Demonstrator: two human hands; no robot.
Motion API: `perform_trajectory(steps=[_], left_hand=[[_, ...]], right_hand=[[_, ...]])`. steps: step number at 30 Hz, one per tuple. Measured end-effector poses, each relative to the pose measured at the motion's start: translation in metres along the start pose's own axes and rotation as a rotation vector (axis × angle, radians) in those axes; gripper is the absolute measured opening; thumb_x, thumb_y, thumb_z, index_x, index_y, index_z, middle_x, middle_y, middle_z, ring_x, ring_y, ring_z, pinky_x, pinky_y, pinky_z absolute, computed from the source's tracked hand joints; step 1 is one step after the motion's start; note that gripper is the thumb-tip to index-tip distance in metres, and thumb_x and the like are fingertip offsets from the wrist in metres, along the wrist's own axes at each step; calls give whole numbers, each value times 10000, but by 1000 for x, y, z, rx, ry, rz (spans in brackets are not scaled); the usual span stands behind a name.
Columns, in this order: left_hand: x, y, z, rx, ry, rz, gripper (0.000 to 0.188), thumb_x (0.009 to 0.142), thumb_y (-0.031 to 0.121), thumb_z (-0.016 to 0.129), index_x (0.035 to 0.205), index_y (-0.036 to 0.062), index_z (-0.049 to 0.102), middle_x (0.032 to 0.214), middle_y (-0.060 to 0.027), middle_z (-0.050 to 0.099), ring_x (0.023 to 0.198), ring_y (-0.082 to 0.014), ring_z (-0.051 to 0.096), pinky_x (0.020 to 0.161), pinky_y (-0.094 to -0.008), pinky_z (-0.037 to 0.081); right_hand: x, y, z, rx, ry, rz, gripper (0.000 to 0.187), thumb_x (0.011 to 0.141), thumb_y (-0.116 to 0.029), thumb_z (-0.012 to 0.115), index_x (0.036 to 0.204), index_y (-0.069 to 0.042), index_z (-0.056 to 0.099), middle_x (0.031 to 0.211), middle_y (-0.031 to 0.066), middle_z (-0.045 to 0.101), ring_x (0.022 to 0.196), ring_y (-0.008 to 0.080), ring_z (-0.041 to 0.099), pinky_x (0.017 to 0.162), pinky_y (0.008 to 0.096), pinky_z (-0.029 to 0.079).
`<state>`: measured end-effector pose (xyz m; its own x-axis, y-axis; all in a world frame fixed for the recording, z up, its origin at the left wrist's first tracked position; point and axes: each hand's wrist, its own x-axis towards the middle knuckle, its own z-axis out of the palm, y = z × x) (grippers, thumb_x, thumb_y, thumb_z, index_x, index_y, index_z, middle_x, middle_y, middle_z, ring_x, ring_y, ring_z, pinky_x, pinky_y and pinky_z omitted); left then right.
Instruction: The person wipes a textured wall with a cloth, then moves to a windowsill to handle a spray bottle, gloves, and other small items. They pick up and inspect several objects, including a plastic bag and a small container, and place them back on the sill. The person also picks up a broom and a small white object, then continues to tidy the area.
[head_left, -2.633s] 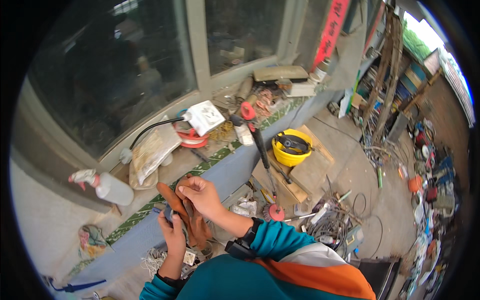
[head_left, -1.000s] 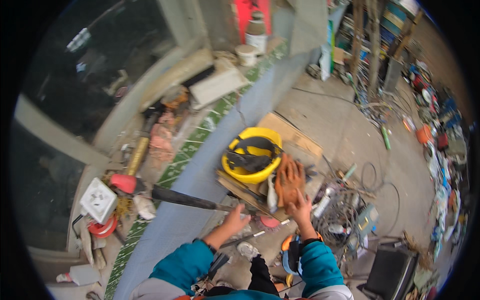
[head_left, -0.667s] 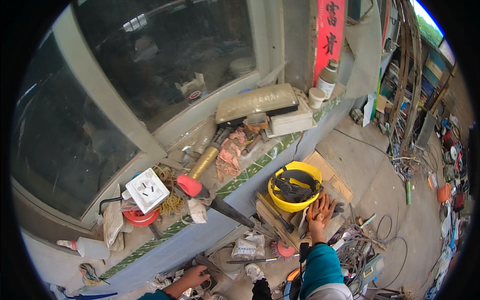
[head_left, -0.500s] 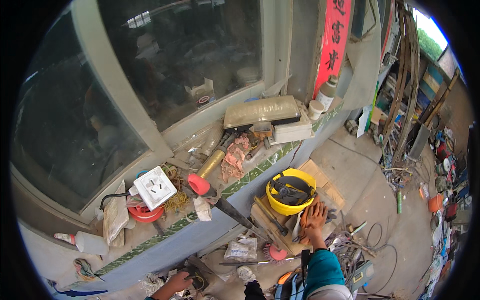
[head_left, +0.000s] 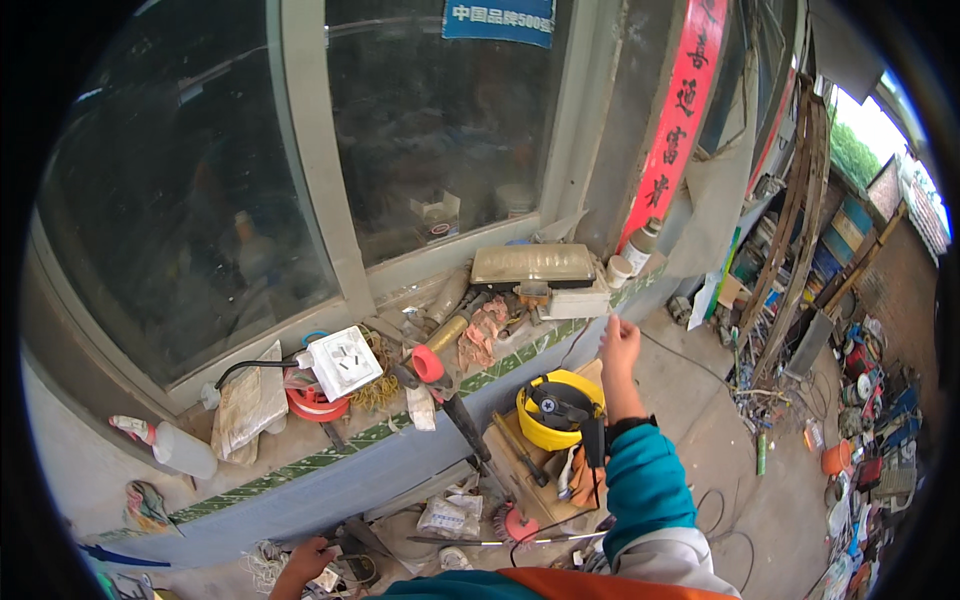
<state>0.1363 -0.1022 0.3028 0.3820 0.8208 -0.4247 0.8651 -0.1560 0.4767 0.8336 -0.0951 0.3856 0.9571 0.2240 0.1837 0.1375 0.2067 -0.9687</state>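
My right hand (head_left: pixel 621 348) is raised in front of the ledge, beyond the yellow hard hat (head_left: pixel 548 428). Its fingers are curled in, and whatever they may hold is hidden. The hard hat lies upside down on a wooden board, its dark inner harness showing. Beside it are a hammer-like tool with a long handle (head_left: pixel 520 450) and orange-and-grey work gloves (head_left: pixel 588 482), partly covered by my right arm. Low at the left, my left hand (head_left: pixel 306 562) is near white cord (head_left: pixel 264 566) and dark clutter; its fingers are too unclear to read.
The window ledge carries a white socket box (head_left: pixel 345 362), a spray bottle (head_left: pixel 180 448), a red-tipped tool (head_left: pixel 428 366), a pink rag (head_left: pixel 483 332) and a clear-covered lamp (head_left: pixel 532 264). Wooden poles (head_left: pixel 790 230) and scrap stand at the right. Cables cross the floor.
My right hand has left the gloves and risen past the hard hat toward the ledge, its fingers now curled. My left hand has shifted slightly left. The whole view has tilted up.
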Motion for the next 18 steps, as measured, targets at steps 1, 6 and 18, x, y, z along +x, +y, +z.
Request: perform_trajectory(steps=[1, 6, 18], left_hand=[[-3, -2, 2, -27, 9, -17, 440, 780, 388, 659, 1043, 36, 633, 998, -157, 655, 929, -320, 631, 801, -377, 496], [-24, -15, 0, -123, 39, -111, 485, 780, 369, 668, 1096, 5, 615, 1105, -171, 630, 994, -310, 620, 850, -373, 492], [-31, -32, 12, -205, 101, -220, 470, 780, 345, 639, 1094, -4, 617, 1107, -193, 625, 1042, -323, 597, 874, -388, 479]], right_hand=[[13, -17, 20, -168, 53, -72, 343, 847, -337, 659, 930, -30, 530, 745, 44, 562, 581, 112, 515, 484, 250, 428], [39, -84, 72, -260, -287, 383, 403, 793, -402, 701, 913, -53, 541, 691, 39, 505, 547, 154, 478, 518, 312, 451], [66, -85, 94, -76, -246, 709, 431, 769, -275, 746, 1101, -88, 543, 990, 88, 492, 867, 283, 475, 783, 475, 458]])
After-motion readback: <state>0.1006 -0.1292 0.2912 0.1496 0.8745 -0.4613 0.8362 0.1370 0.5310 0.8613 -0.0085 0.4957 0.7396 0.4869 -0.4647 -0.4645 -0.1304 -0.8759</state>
